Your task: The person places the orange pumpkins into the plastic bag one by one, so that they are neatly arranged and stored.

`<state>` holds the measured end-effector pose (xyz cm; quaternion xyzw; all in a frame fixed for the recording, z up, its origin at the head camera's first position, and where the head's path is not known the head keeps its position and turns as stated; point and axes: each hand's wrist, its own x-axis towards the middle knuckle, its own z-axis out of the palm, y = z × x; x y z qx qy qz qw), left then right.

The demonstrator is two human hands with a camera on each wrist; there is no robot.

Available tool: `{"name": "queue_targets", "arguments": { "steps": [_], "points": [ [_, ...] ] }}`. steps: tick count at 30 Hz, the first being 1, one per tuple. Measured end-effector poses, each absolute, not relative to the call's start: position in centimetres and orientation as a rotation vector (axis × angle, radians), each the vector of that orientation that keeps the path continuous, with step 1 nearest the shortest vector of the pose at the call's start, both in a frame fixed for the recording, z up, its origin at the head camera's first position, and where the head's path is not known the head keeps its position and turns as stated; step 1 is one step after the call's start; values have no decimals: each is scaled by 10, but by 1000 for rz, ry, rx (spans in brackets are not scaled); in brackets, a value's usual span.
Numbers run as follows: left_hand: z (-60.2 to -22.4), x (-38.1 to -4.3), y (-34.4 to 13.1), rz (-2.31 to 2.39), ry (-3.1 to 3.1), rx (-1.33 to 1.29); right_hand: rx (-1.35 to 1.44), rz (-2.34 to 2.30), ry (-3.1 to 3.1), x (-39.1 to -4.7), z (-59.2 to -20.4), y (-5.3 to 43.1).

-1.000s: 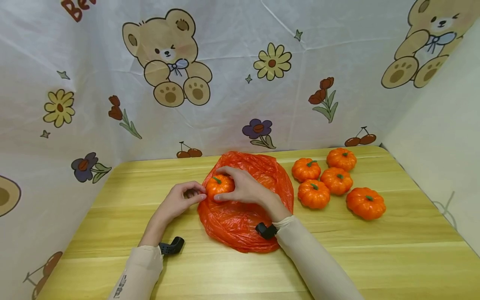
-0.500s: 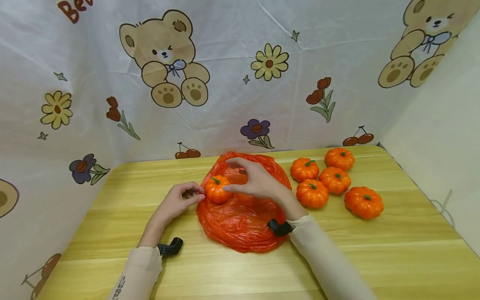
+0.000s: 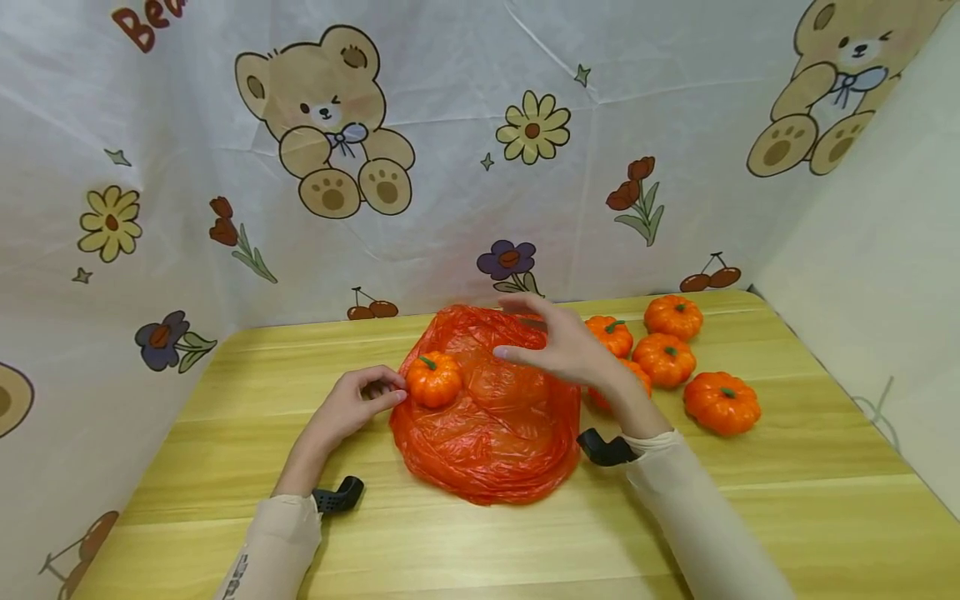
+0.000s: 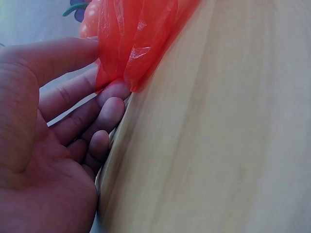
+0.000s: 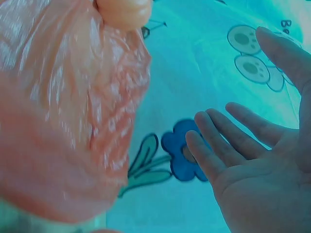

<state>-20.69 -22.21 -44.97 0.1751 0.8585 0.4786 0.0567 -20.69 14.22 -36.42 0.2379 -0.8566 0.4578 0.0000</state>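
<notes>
Cream left sleeve (image 3: pixel 281 537), dark print (image 3: pixel 237 577) along it, angular black left wrist camera (image 3: pixel 341 496); now cream right sleeve (image 3: pixel 697 512), black right wrist camera (image 3: pixel 606 450)!

In front of you, the thin, red, translucent plastic bag (image 3: pixel 487 450) looks crinkled all over, its film catching bright, glossy glints. You see a small, orange, ribbed toy pumpkin (image 3: pixel 434 380) on it, smooth, hard and shiny, apparently plastic, and the group of five orange, ribbed toy pumpkins (image 3: pixel 722 403) to your right has that same polished gloss. Your pale yellow, wood-grained tabletop (image 3: pixel 420 542) is smooth with a soft sheen. Facing you, the white, bear-and-flower-printed cloth backdrop (image 3: pixel 442 75) looks matt and lightly creased. Your cream cloth sleeves (image 3: pixel 281 537) are matt, wrinkled at the cuffs; your black, angled wrist mounts (image 3: pixel 341 495) look like dull plastic.
</notes>
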Motion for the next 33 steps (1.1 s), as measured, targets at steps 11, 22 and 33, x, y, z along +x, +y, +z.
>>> {"name": "queue_targets", "arguments": {
  "steps": [11,22,33],
  "points": [
    [-450,-206,-224,1441,2610,529,660,1429,-2712,-200,-359,183],
    [-449,-205,-224,1445,2598,506,530,1409,-2677,-188,-349,239],
    [-448,-204,-223,1448,2598,522,373,1338,-2721,-173,-355,293]
  ]
}}
